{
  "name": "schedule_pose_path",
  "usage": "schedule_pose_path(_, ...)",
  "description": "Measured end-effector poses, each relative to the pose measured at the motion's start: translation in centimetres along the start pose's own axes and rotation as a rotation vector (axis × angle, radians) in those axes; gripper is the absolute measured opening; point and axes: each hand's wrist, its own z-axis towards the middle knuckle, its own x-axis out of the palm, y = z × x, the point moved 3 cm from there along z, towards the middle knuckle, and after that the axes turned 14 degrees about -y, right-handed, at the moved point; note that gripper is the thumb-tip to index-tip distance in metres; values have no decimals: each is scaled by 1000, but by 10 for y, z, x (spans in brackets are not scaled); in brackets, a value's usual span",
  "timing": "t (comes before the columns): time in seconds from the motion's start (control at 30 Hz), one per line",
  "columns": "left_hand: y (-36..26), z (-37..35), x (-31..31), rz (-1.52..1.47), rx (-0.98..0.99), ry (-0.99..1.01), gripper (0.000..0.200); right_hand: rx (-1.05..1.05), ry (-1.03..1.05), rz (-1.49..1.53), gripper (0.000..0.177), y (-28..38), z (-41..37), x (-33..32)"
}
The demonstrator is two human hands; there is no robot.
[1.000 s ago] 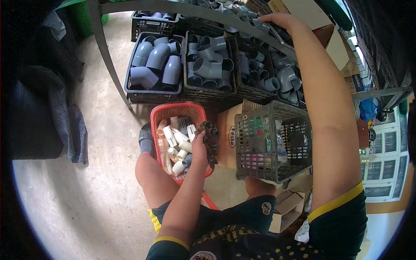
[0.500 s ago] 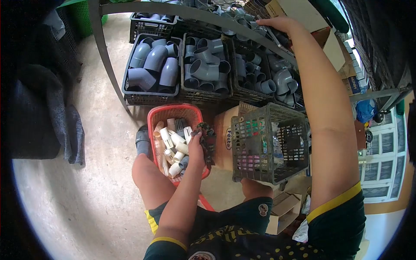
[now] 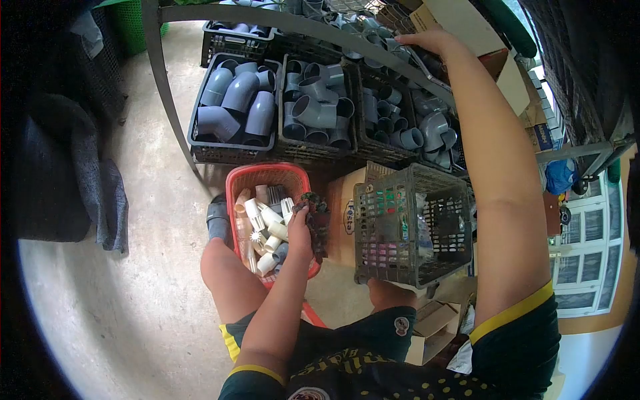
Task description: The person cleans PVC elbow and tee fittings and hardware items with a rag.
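My left hand (image 3: 299,235) is closed around a dark, mottled clump (image 3: 311,212) at the right rim of a red plastic basket (image 3: 231,183). I cannot tell what kind of thing the clump is. White ribbed plastic fittings (image 3: 269,215), with some clear and grey pieces, lie in the basket. My right arm stretches far forward. Its hand (image 3: 430,43) is over the metal rack rail (image 3: 320,30) near small grey pipe fittings (image 3: 363,30), with a finger stretched out to the left and the other fingers mostly hidden.
Black crates (image 3: 233,152) of grey pipe elbows and tees (image 3: 317,110) stand under the curved rail. A dark slatted crate (image 3: 417,175) stands beside a cardboard box (image 3: 340,230) on my right. An open carton (image 3: 437,327) lies lower right. Dark mesh fabric (image 3: 107,180) hangs at left.
The view has shifted slightly. Both hands stay in nearly the same places, the left on the dark clump and the right by the rail.
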Motion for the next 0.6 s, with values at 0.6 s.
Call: schedule_pose_path(0.6,-11,-12,7,-82,-51,18,23,80,-17,-53,86,5,-15,-15)
